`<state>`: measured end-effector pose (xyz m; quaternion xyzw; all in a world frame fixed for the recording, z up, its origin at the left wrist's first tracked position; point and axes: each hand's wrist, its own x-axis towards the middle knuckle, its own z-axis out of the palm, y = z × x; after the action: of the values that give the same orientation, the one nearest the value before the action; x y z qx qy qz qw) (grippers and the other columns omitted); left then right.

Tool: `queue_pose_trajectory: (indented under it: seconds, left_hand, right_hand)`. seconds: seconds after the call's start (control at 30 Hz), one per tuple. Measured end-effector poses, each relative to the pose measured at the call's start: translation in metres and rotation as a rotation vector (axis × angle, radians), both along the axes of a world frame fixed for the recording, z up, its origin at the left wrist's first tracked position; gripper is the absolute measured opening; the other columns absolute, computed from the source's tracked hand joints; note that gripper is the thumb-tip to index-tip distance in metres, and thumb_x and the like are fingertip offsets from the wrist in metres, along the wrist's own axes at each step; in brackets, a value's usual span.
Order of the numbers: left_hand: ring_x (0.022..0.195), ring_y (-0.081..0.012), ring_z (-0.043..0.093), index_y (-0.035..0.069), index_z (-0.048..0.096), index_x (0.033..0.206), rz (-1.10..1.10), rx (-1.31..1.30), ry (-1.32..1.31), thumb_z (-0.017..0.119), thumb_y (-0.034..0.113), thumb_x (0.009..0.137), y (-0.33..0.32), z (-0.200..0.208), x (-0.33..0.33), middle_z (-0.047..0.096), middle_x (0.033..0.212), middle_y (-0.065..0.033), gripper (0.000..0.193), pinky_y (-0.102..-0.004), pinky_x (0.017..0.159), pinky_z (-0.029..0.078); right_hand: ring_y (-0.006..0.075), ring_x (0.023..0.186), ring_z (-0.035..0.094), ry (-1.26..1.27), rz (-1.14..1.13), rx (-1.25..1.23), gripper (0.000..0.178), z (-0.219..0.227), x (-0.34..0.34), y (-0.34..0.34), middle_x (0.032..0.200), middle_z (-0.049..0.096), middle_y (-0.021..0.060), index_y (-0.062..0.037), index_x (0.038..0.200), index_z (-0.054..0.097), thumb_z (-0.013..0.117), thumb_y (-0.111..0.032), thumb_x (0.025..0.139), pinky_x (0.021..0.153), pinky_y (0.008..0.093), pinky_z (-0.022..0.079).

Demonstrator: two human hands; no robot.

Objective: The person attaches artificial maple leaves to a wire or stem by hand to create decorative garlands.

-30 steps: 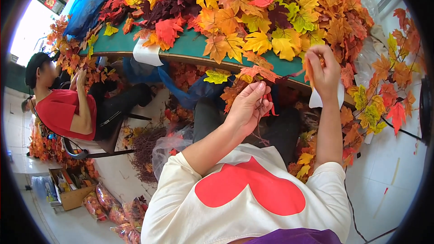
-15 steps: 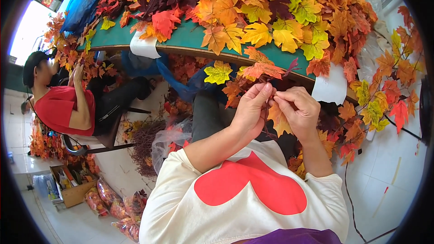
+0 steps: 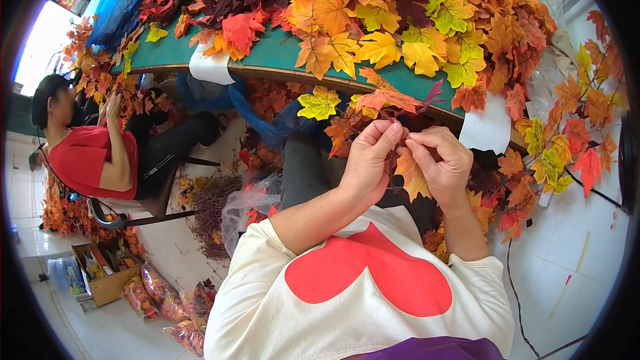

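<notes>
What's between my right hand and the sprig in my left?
Nothing visible: your right hand is right beside the left hand gripping the sprig. The orange leaf hangs below the right fingers.

The left hand (image 3: 370,160) is pinching a leafy sprig (image 3: 387,101); the right hand (image 3: 440,160), just beside it, holds an orange leaf (image 3: 412,178); the green tabletop (image 3: 277,48) carries many coloured leaves (image 3: 353,10).
</notes>
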<state>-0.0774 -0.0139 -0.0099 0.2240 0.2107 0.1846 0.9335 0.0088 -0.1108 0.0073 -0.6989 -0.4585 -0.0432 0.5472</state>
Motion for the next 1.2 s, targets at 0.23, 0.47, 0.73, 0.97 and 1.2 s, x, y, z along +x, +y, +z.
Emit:
queue_pose_trajectory:
  seconds: [0.23,0.47,0.73,0.97,1.2]
  left_hand:
    - [0.07,-0.0066,0.052,0.007,0.055,0.086,0.05,0.047,-0.028,0.059,0.014,0.084,-0.001,-0.0068,0.0007,0.059,0.082,-0.0015,0.009,-0.0192,0.064,0.043]
    - [0.07,-0.0066,0.052,0.006,0.055,0.086,0.024,-0.003,-0.025,0.059,0.014,0.084,-0.0007,-0.0053,0.001,0.059,0.083,-0.0016,0.009,-0.0193,0.064,0.043]
    - [0.07,-0.0072,0.051,0.006,0.054,0.085,0.047,0.044,-0.024,0.059,0.014,0.084,-0.0015,-0.0055,0.0012,0.059,0.082,-0.0024,0.009,-0.0196,0.064,0.043]
    - [0.069,-0.006,0.05,0.006,0.054,0.085,0.071,0.118,-0.034,0.059,0.013,0.084,-0.0026,-0.0047,0.0011,0.059,0.081,-0.0021,0.009,-0.0188,0.063,0.042]
    - [0.066,-0.0048,0.049,0.007,0.054,0.083,0.105,0.22,-0.026,0.059,0.013,0.084,-0.0039,-0.0081,0.003,0.059,0.08,-0.0006,0.008,-0.0179,0.06,0.04]
  right_hand:
    - [0.0204,0.061,0.057,-0.118,-0.018,-0.002,0.014,0.0028,-0.0004,0.0031,0.068,0.06,0.0075,-0.0023,0.077,0.063,0.071,0.0,0.065,0.057,0.0278,0.045]
    - [0.0206,0.061,0.057,-0.108,-0.009,-0.013,0.015,0.0019,0.0015,0.0015,0.068,0.06,0.0074,-0.0024,0.077,0.063,0.071,0.0,0.064,0.057,0.0278,0.045]
    - [0.0205,0.062,0.057,-0.142,0.005,0.003,0.016,0.0028,0.0015,0.0014,0.068,0.06,0.0069,-0.003,0.077,0.063,0.071,0.0,0.063,0.059,0.0285,0.046]
    - [0.0208,0.062,0.057,-0.129,-0.012,-0.012,0.016,0.002,0.0003,0.001,0.068,0.06,0.0071,-0.003,0.077,0.063,0.071,0.0,0.063,0.058,0.0286,0.046]
    - [0.0211,0.061,0.057,-0.134,-0.024,-0.014,0.016,0.002,-0.0006,0.0005,0.067,0.06,0.0072,-0.0027,0.076,0.062,0.071,0.0,0.064,0.058,0.0288,0.046]
